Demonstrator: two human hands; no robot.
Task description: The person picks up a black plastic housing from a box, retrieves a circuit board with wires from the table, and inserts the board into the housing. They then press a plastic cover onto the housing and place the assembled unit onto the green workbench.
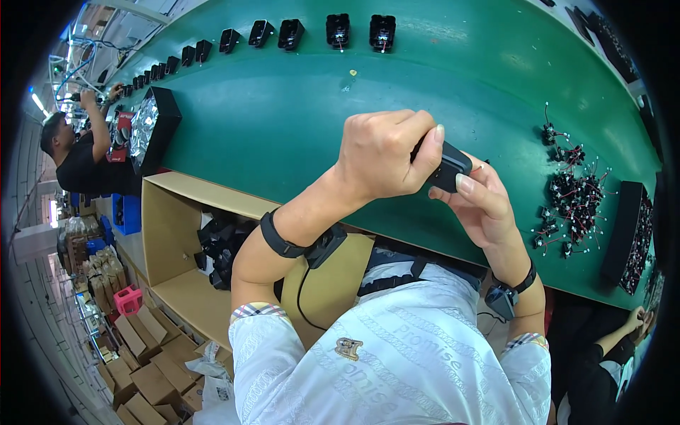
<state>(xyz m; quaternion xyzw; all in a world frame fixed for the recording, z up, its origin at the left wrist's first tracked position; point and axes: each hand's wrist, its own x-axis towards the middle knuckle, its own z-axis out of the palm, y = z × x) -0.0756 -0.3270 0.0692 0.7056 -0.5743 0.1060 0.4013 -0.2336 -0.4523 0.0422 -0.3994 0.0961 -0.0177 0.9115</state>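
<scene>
Over the green table, my left hand (386,152) is closed in a fist around one end of a black plastic housing (451,168), its thumb lying along the upper side. My right hand (485,205) pinches the other end, with the thumb on the near side and fingers partly hidden behind. A small pale tip, perhaps a wire end (482,167), shows by the right fingers. The left hand covers much of the housing. To the right of my right hand lies a pile of small black parts with red wires (577,202).
Black housings (338,32) stand in a curved row along the far edge. A black tray (615,237) of wired parts is at right. An open cardboard box (205,280) with black pieces sits below left, near a foil-lined black box (164,127). Co-workers (81,152) are at both sides.
</scene>
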